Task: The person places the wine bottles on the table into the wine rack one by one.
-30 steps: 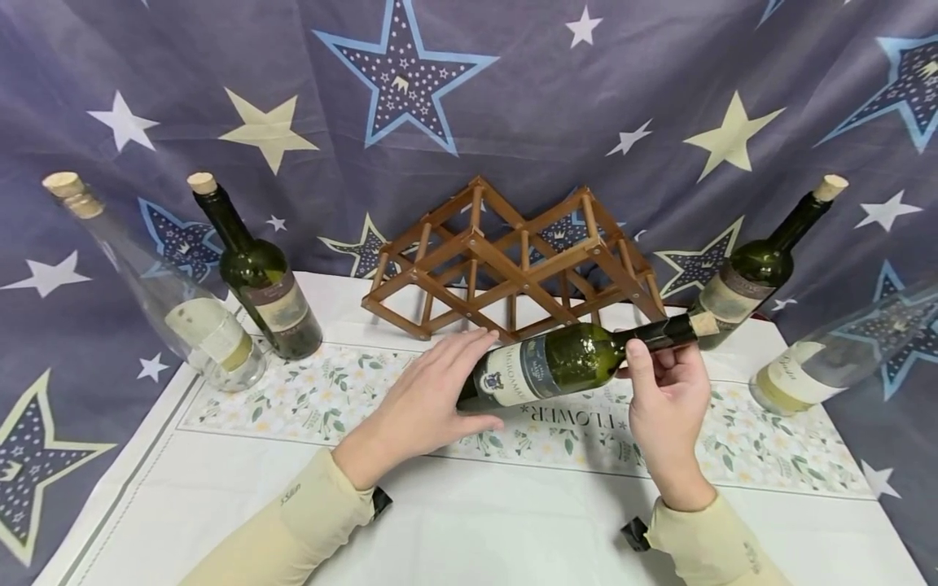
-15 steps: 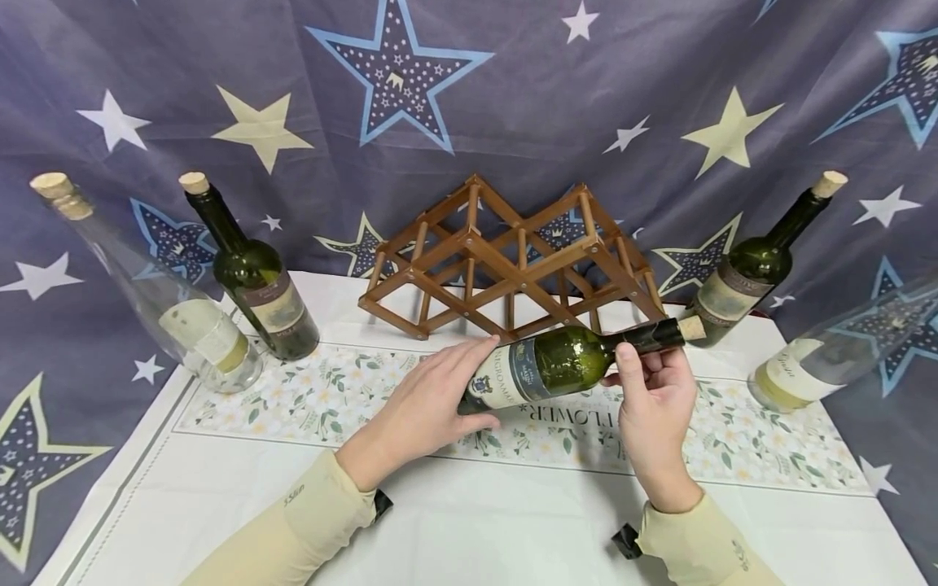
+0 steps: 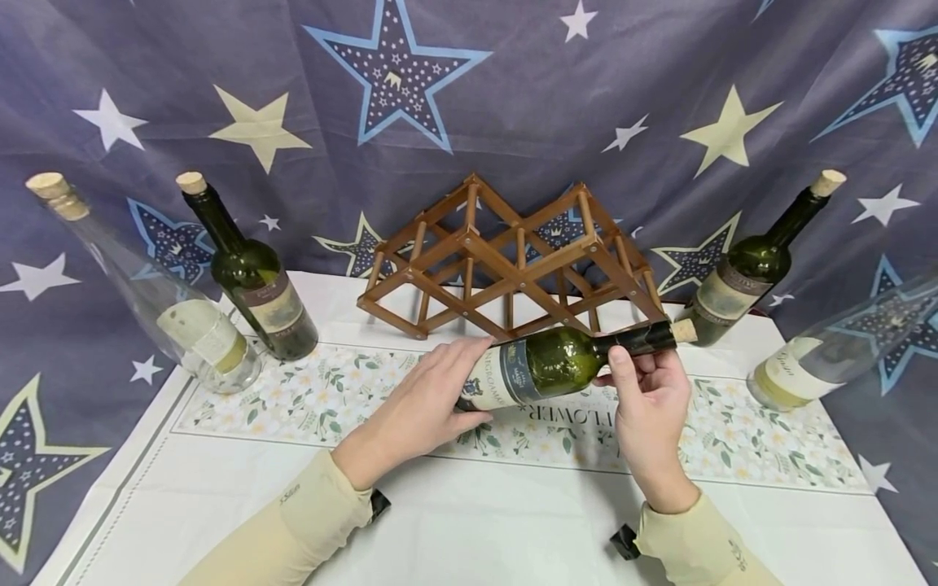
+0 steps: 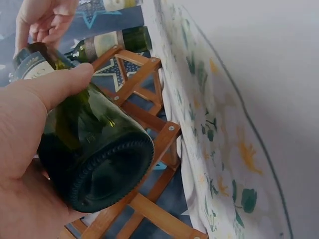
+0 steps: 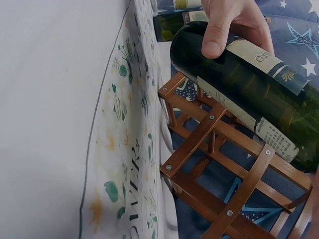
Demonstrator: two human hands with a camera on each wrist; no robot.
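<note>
A dark green wine bottle [image 3: 563, 362] with a cork and a blue and cream label is held sideways above the table, in front of a brown wooden wine rack [image 3: 524, 285]. My left hand [image 3: 421, 407] grips its base end, with the thumb and fingers on either side of the glass. The bottle's dimpled bottom shows in the left wrist view. At the neck, my right hand [image 3: 652, 407] pinches the black foil between thumb and fingers. The cork end points right and slightly up. No bottle lies in the rack's slots.
On the left stand a clear corked bottle [image 3: 201, 334] and a green bottle [image 3: 274, 305]. On the right are another green bottle [image 3: 740, 285] and a clear bottle [image 3: 795, 378]. A floral runner [image 3: 330, 399] crosses the white table [image 3: 476, 529]. Behind hangs a starry curtain [image 3: 528, 98].
Both hands have brought the bottle slightly left, its neck dropping a little. Each hand keeps its grip. The view has shifted slightly; the rack and standing bottles stay in place.
</note>
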